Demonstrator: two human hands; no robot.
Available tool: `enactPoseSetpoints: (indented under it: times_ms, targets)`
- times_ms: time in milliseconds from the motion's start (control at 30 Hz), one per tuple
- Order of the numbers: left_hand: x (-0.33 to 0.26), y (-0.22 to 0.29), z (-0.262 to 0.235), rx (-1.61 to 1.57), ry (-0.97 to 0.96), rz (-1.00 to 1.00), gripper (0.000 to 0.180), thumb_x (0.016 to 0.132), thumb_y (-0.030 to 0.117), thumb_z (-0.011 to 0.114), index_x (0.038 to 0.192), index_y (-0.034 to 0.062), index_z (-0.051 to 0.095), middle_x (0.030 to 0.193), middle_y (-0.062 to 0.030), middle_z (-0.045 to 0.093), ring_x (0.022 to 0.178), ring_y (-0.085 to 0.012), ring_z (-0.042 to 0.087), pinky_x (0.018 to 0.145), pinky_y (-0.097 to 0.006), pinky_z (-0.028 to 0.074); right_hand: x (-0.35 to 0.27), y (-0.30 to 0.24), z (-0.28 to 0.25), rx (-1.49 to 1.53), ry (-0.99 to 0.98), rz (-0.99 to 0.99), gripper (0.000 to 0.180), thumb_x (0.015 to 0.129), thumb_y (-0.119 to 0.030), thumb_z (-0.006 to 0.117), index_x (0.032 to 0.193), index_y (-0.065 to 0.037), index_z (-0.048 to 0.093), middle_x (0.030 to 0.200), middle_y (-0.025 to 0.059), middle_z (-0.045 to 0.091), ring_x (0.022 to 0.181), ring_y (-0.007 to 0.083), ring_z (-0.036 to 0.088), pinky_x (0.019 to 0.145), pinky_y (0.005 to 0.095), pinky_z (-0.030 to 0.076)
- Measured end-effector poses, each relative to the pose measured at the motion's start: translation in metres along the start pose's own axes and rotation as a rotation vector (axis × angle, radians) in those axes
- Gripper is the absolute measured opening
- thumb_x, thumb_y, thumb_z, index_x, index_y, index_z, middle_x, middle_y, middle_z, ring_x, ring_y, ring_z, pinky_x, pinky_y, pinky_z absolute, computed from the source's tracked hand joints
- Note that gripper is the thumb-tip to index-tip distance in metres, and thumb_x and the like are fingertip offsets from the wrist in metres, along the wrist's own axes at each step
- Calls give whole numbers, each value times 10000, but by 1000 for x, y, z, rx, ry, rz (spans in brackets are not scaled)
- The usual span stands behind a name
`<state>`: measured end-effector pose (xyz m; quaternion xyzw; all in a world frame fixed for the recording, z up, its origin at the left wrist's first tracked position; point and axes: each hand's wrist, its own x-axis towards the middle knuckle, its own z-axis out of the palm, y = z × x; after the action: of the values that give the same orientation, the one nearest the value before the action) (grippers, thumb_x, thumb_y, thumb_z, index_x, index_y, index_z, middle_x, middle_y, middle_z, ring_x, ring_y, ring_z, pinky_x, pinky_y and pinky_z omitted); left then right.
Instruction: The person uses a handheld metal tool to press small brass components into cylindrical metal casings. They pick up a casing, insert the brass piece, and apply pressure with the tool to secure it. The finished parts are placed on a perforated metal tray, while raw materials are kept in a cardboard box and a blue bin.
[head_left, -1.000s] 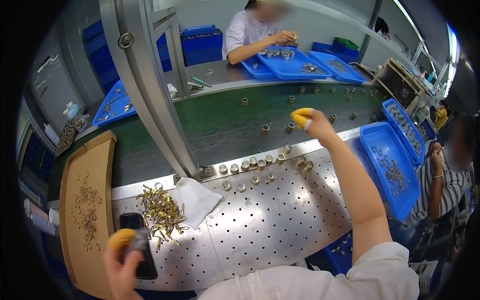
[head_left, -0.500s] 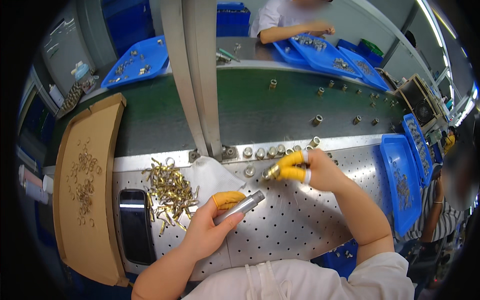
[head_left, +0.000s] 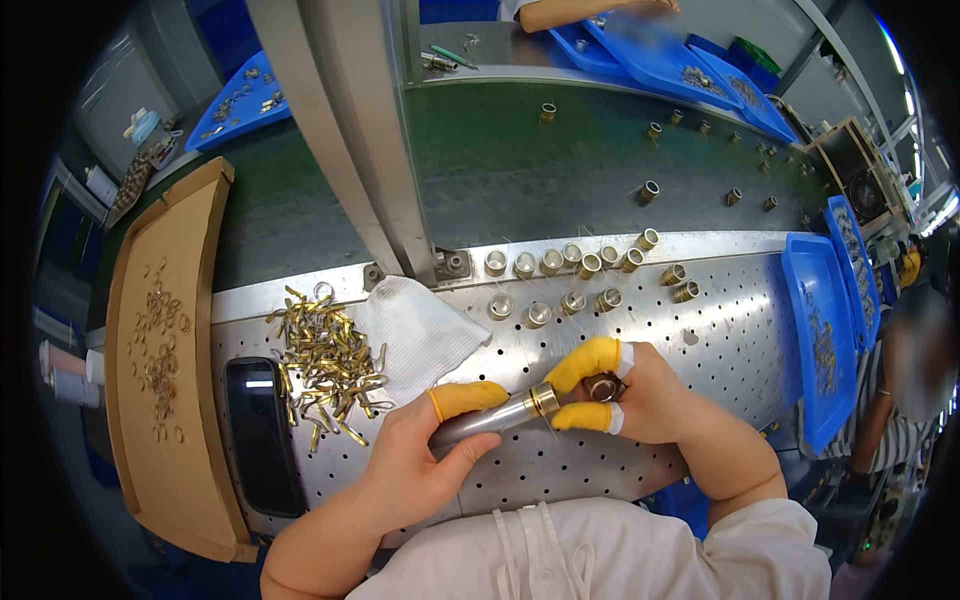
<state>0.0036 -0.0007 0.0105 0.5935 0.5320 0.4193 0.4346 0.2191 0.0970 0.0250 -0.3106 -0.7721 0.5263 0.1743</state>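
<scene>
My left hand [head_left: 410, 450] is wrapped round a smooth silver metal rod [head_left: 485, 420], a yellow cot on its finger. At the rod's right end sits a brass-coloured ring fitting [head_left: 543, 399]. My right hand [head_left: 645, 395], with yellow cots on thumb and finger, pinches at this fitting. Between those fingers and the palm shows a round, dark brown-rimmed piece [head_left: 603, 387], most of it hidden. Beyond my hands, several small metal cups [head_left: 538, 315] stand in rows on the perforated metal bench [head_left: 520, 470]. A heap of brass clips [head_left: 330, 360] lies left of my left hand.
A white cloth [head_left: 415, 325] lies beside the upright metal post [head_left: 345, 130]. To the left are a black phone [head_left: 262, 435] and a cardboard tray [head_left: 205, 400] of rings. Blue trays [head_left: 800, 300] stand at right. Cups stand on the green belt [head_left: 480, 170]; a person's arm [head_left: 580, 12] is beyond.
My right hand has come down from the row of cups to the rod's end with its metal fitting. My left hand still holds the rod. The view has shifted slightly.
</scene>
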Motion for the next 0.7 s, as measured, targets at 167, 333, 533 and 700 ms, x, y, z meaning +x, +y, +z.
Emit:
enactPoseSetpoints:
  times_ms: [167, 333, 533, 700]
  targets:
    - [4, -8, 7, 217, 110, 301, 330, 684, 25, 701, 1000, 15, 602, 888, -134, 617, 757, -285, 607, 666, -316, 485, 6, 12, -8, 225, -85, 109, 194, 793, -169, 669, 881, -33, 563, 785, 20, 578, 707, 101, 520, 631, 254, 433]
    - [5, -8, 9, 310, 96, 350, 279, 691, 61, 713, 937, -8, 603, 862, -139, 627, 737, -270, 613, 657, -302, 477, 5, 11, -2, 243, -199, 218, 187, 837, -189, 618, 921, -27, 577, 762, 20, 578, 685, 89, 496, 636, 236, 420]
    - [6, -10, 9, 307, 87, 379, 276, 679, 47, 713, 925, -9, 602, 844, -145, 625, 708, -271, 611, 618, -299, 477, 0, 1, -1, 26, -70, 32, 260, 729, -99, 701, 964, -47, 604, 753, 33, 590, 654, 106, 519, 550, 228, 420]
    - [4, -11, 8, 256, 68, 353, 290, 653, 37, 720, 912, -5, 599, 835, -141, 627, 709, -277, 614, 620, -309, 486, 0, 4, 5, 29, -29, -138, 298, 695, -68, 715, 978, -58, 622, 767, 38, 592, 666, 133, 549, 538, 242, 424]
